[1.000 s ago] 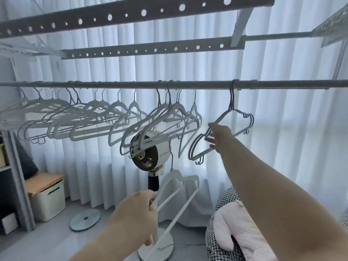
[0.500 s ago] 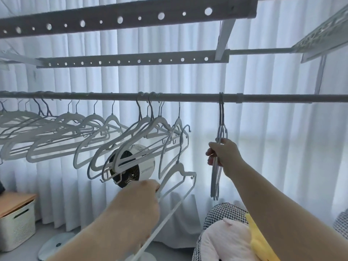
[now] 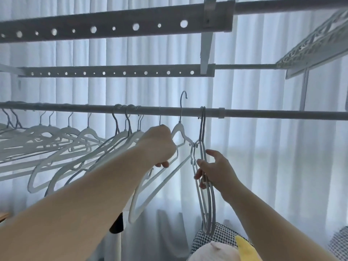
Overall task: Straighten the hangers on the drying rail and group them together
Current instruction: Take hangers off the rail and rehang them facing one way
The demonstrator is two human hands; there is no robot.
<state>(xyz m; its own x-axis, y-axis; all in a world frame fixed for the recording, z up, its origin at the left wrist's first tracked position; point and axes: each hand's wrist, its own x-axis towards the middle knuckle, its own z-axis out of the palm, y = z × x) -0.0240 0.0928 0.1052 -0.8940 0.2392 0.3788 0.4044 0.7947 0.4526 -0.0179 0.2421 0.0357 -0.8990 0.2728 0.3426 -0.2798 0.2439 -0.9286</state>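
- A sheer white curtain [image 3: 273,166] fills the background in soft vertical pleats, lit from behind.
- Two flat grey perforated bars cross the upper half. The nearer one [image 3: 113,28] has round holes of alternating sizes, and the farther one [image 3: 113,73] has smaller holes.
- The drying rail [image 3: 263,114], a smooth round grey tube, runs across the middle of the frame, with a collar joint right of centre.
- A white lattice panel [image 3: 310,51] slants in at the upper right.
- A bunch of pale, matte hangers [image 3: 66,142] with thin wire hooks hangs from the rail at centre left. They are tilted and overlapping.
- The white hanger [image 3: 178,129] is at the centre, flat-bodied and curved at the shoulders. Its hook stands above the rail, not over it.
- The grey hangers [image 3: 209,213] are slim and seen edge-on. They hang straight down from the rail just right of centre, pressed together.
- The left hand [image 3: 160,146] is at the centre, fingers curled tight round the white hanger's shoulder.
- The right hand [image 3: 214,170] is just right of centre, fingers and thumb closed round the grey hangers at mid-height.
- A black-and-white houndstooth fabric [image 3: 216,236] lies at the lower right edge, with a pale plush shape [image 3: 212,251] and a yellow piece [image 3: 244,245] on it.
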